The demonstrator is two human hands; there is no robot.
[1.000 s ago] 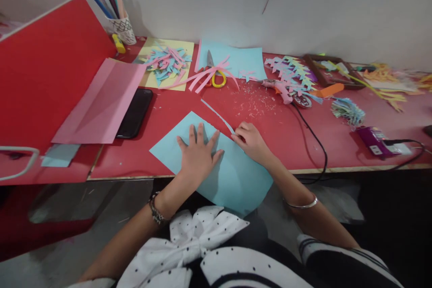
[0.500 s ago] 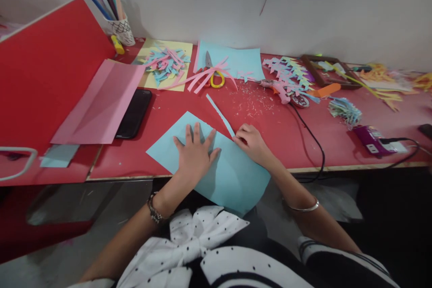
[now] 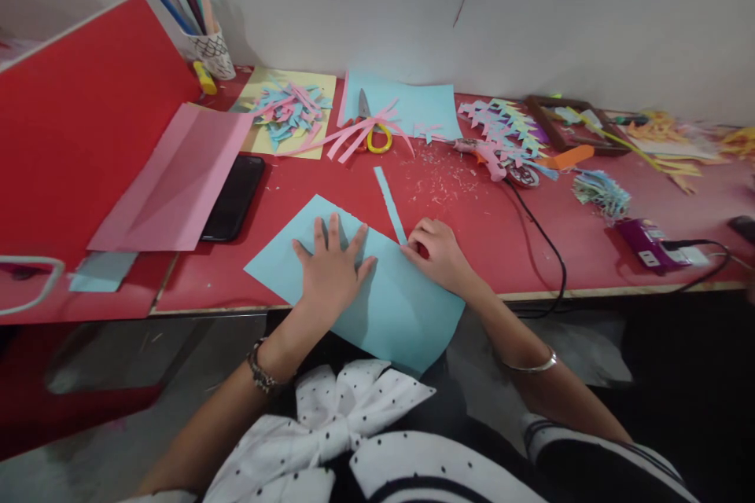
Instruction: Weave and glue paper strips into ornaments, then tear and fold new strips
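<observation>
A light blue paper sheet (image 3: pixel 401 314) lies at the table's front edge, its near part hanging over. My left hand (image 3: pixel 331 267) presses flat on it with fingers spread. At the sheet's far right edge my right hand (image 3: pixel 433 251) is closed in a pinch on a narrow blue paper strip (image 3: pixel 389 204). The strip's free end points away across the red table. Where strip and sheet meet is hidden under my right fingers, so I cannot tell how far they are still joined.
Scissors (image 3: pixel 381 139) lie among pink strips at the back. A pink glue gun (image 3: pixel 484 156) with a black cable rests to the right. A phone (image 3: pixel 234 200) lies partly under pink paper (image 3: pixel 171 181) at left. Cut scraps (image 3: pixel 292 114) sit on yellow paper.
The blue sheet and my left hand have shifted slightly left. The strip's free end has swung to the right, more upright, while my right hand keeps pinching its base.
</observation>
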